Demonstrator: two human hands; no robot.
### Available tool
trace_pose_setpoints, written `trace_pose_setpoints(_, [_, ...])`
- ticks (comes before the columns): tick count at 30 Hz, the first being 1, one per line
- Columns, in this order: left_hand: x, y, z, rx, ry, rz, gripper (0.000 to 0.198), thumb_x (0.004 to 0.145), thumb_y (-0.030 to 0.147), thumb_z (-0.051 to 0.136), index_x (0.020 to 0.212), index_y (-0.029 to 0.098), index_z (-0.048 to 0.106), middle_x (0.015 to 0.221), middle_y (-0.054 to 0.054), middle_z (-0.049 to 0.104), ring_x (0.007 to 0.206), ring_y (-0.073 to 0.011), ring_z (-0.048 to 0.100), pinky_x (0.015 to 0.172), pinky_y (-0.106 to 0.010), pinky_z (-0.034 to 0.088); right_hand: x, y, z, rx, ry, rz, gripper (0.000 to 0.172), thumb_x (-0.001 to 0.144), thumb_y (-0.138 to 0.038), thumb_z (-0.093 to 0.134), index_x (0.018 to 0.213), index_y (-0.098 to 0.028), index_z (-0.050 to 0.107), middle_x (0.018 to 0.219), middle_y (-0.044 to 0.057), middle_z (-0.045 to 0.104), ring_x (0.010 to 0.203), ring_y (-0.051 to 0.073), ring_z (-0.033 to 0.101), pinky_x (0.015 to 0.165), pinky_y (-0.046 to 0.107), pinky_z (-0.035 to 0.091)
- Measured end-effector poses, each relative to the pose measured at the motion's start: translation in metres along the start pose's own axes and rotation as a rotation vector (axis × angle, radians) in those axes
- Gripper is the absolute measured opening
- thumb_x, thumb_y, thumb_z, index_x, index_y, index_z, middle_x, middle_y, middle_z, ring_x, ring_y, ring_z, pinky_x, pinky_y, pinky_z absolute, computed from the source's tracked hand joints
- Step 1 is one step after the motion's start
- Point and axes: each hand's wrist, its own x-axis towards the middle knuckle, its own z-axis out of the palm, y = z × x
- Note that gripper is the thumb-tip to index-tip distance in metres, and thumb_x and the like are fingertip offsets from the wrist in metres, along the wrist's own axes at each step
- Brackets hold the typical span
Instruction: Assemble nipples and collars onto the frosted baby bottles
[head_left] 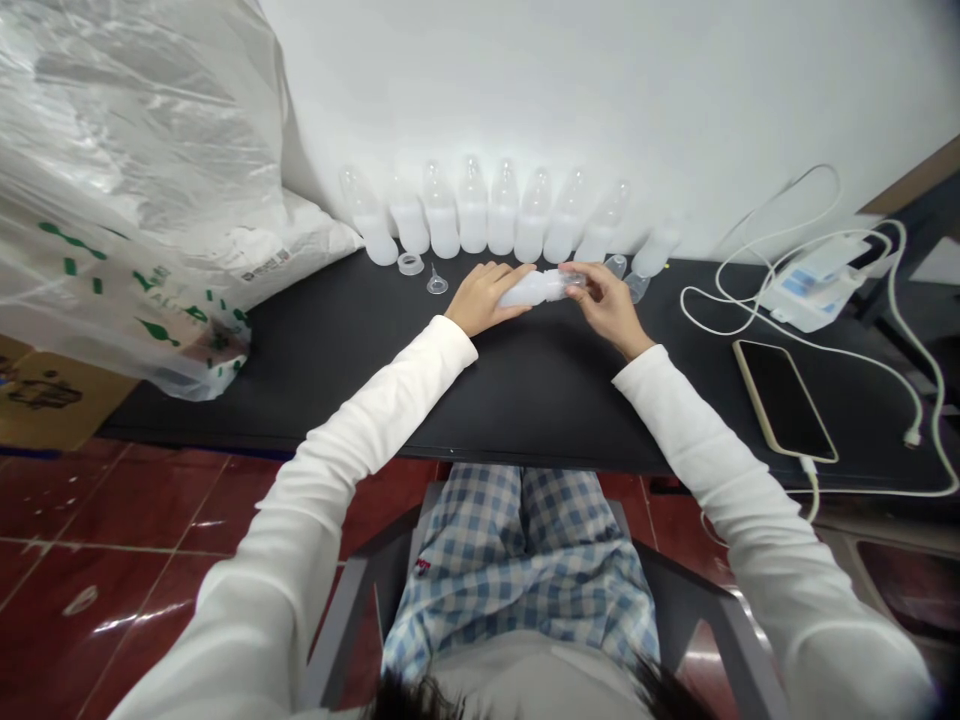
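A translucent white bottle (527,289) lies sideways between my hands over the black table (525,390). Wrapped round its body at the left is my left hand (490,297). At its neck end, my right hand (606,302) pinches a clear piece (573,281), partly hidden by the fingers. Behind my hands, several similar bottles (472,215) stand in a curved row against the wall, most with clear domed tops. A white ring (410,264) and a clear teat-shaped part (436,283) lie left of my left hand. Clear caps (637,287) rest just beyond my right hand.
Large plastic bags (172,290) bulge over the table's left side, above a cardboard box (60,400). On the right are a phone (785,400) with a cable plugged in, a white power strip (814,283) and looped white cables (862,352).
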Motion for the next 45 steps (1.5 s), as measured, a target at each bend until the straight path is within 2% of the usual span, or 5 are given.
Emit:
trace_pose_setpoints(11, [-0.001,0.009,-0.001,0.104,-0.025,0.170,0.056,0.101,0.044,0.051,0.151,0.022,0.047,0.121,-0.015,0.067,0.108,-0.0298,0.060,0.095,-0.044,0.046,-0.002,-0.003,0.004,-0.276,-0.053,0.143,0.077,0.090,-0.090,0.015,0.068,-0.024,0.049,0.060,0.003,0.050,0.060,0.021,0.052,0.070,0.040,0.049])
trace_pose_setpoints(19, [0.003,0.024,-0.003,0.130,-0.035,0.208,0.054,0.100,0.035,0.053,0.154,0.026,0.045,0.129,-0.014,0.066,0.113,-0.0303,0.061,0.099,-0.045,0.045,-0.001,-0.004,-0.009,-0.098,-0.310,0.637,0.086,0.100,-0.075,0.005,0.068,-0.018,0.062,0.044,0.003,0.040,0.043,0.017,0.045,0.059,0.043,0.051])
trace_pose_setpoints(26, [0.004,0.016,0.009,-0.024,0.025,-0.066,0.063,0.094,0.053,0.064,0.144,0.015,0.055,0.123,-0.017,0.069,0.111,-0.0297,0.066,0.097,-0.039,0.050,-0.004,-0.012,-0.009,-0.138,-0.040,0.089,0.075,0.083,-0.088,0.051,0.123,-0.025,0.061,0.077,0.003,0.063,0.068,0.021,0.062,0.071,0.042,0.057])
trace_pose_setpoints(40, [0.001,0.029,-0.001,0.081,0.164,-0.048,0.055,0.103,0.053,0.046,0.142,0.017,0.058,0.124,-0.015,0.072,0.108,-0.0297,0.068,0.089,-0.040,0.047,-0.004,-0.009,0.010,0.135,0.133,0.239,0.067,0.080,-0.088,0.055,0.103,-0.026,0.054,0.058,-0.004,0.048,0.043,0.015,0.047,0.042,0.033,0.042])
trace_pose_setpoints(45, [0.002,0.029,-0.001,0.039,0.113,-0.031,0.062,0.099,0.057,0.053,0.143,0.015,0.055,0.126,-0.017,0.070,0.110,-0.0300,0.067,0.092,-0.040,0.047,-0.002,-0.008,0.004,0.125,0.070,0.140,0.067,0.077,-0.085,0.063,0.105,-0.026,0.053,0.084,0.003,0.064,0.063,0.019,0.064,0.057,0.039,0.057])
